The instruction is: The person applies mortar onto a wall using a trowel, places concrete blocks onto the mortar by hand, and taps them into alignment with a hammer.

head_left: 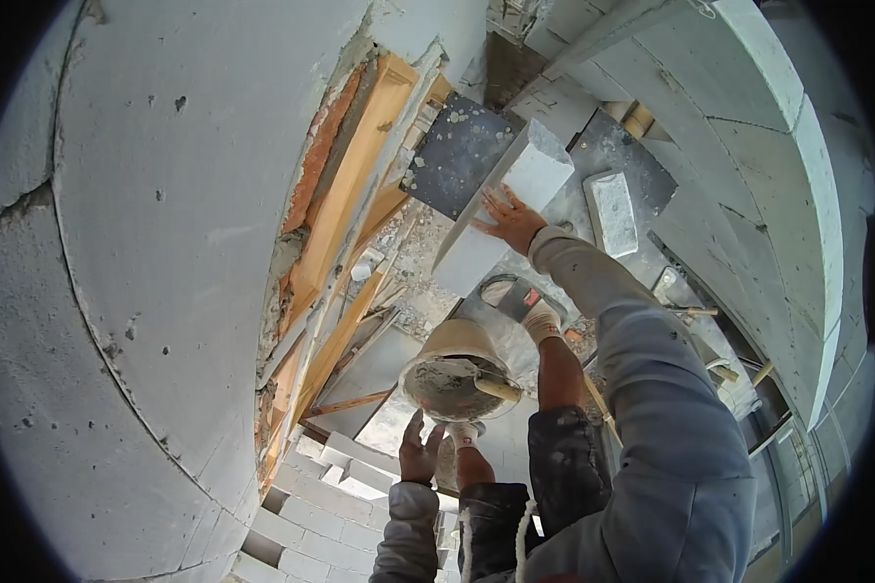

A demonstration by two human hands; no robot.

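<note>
My right hand (511, 222) lies with spread fingers on the side of a long pale block (542, 173), which stands on a grey platform. Below and to the left, my left hand (420, 449) is raised with its fingers apart and nothing in it. Just above its fingertips is a round bucket (454, 348) holding grey mortar, with a wooden-handled tool (497, 390) resting in it. The tool's blade is partly covered with mortar.
A smaller pale block (612, 214) lies right of the long one. A dark speckled board (460, 155) is behind it. Wooden beams (355, 189) run beside the large grey wall (175, 262) at left. A curved-looking block wall (749, 155) stands at right. Rubble covers part of the floor.
</note>
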